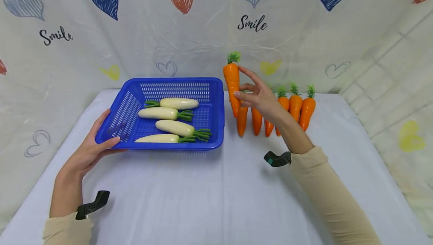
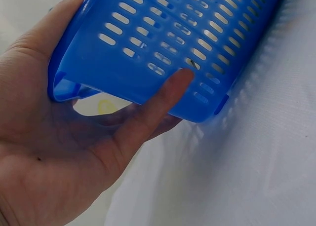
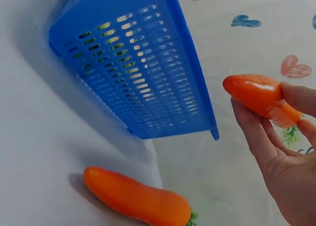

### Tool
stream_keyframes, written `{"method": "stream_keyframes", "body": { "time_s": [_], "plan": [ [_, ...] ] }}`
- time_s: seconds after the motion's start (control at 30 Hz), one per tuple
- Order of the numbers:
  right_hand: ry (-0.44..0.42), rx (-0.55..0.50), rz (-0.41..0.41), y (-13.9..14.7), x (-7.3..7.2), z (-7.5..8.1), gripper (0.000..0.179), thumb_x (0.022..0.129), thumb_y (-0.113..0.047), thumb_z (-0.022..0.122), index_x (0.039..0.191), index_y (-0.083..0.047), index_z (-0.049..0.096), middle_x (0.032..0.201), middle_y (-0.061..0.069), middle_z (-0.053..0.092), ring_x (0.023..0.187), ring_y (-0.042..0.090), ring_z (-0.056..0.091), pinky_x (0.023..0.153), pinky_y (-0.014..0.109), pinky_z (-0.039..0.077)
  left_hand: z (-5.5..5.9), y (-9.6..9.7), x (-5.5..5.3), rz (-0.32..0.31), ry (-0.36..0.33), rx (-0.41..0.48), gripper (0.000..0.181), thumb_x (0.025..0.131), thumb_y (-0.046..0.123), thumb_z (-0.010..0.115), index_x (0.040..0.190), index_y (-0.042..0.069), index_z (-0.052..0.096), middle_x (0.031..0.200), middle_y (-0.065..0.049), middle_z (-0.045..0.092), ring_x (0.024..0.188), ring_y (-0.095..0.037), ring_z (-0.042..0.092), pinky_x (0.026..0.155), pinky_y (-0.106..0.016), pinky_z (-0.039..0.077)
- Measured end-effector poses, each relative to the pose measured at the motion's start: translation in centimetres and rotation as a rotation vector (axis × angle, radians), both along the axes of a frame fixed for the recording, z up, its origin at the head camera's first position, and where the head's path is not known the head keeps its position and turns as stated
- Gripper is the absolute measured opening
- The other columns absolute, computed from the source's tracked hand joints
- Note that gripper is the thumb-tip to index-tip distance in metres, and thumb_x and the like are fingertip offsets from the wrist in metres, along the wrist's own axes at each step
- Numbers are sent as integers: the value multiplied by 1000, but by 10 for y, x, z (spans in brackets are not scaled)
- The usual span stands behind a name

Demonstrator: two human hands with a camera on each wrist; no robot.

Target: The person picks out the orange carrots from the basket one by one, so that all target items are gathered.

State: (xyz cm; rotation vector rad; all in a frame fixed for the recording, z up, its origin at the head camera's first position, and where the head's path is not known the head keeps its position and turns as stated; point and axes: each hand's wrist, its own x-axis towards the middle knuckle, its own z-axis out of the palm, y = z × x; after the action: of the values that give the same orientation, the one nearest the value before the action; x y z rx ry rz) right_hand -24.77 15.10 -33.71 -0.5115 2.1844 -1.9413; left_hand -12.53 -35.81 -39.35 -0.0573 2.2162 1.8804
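Observation:
A blue plastic basket (image 1: 220, 132) with slotted walls holds several white radishes (image 1: 176, 127) with green stems. My left hand (image 1: 88, 151) grips its front left corner, thumb over the rim; the left wrist view shows the fingers (image 2: 163, 95) against the slotted wall. Just right of the basket, my right hand (image 1: 262, 96) pinches an orange carrot (image 1: 232, 83) between thumb and fingers. That carrot hangs upright above the table, leafy top upward. In the right wrist view its tip (image 3: 247, 88) points toward the basket rim, apart from it.
Several more carrots (image 1: 307, 113) lie in a row on the white-covered table (image 1: 189, 200), partly behind the right hand and forearm. One of them, a nearer carrot (image 3: 138, 199), lies beside the basket. A patterned curtain (image 1: 135, 42) hangs along the back.

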Motion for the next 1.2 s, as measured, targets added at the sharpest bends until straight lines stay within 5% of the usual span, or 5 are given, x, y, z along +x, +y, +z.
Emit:
{"method": "stream_keyframes", "body": {
  "time_s": [0.5, 1.2],
  "plan": [
    [-24, -99, -77, 29, 3, -5, 70, 99, -17, 71, 158, -40, 41, 112, 3, 66, 91, 15, 70, 83, 25, 63, 0, -2, -1, -5, -7, -3, 92, 104, 18, 61, 161, 56, 1, 168, -19, 1, 124, -18, 47, 88, -29, 64],
    [-43, -102, -188, 76, 8, -17, 71, 100, -16, 70, 160, -35, 37, 106, -4, 68, 93, 11, 67, 84, 22, 61, -1, 1, -2, 5, -8, -35, 92, 104, 20, 62, 161, 57, 0, 169, -21, -1, 129, -24, 42, 87, -30, 64]
  ]
}}
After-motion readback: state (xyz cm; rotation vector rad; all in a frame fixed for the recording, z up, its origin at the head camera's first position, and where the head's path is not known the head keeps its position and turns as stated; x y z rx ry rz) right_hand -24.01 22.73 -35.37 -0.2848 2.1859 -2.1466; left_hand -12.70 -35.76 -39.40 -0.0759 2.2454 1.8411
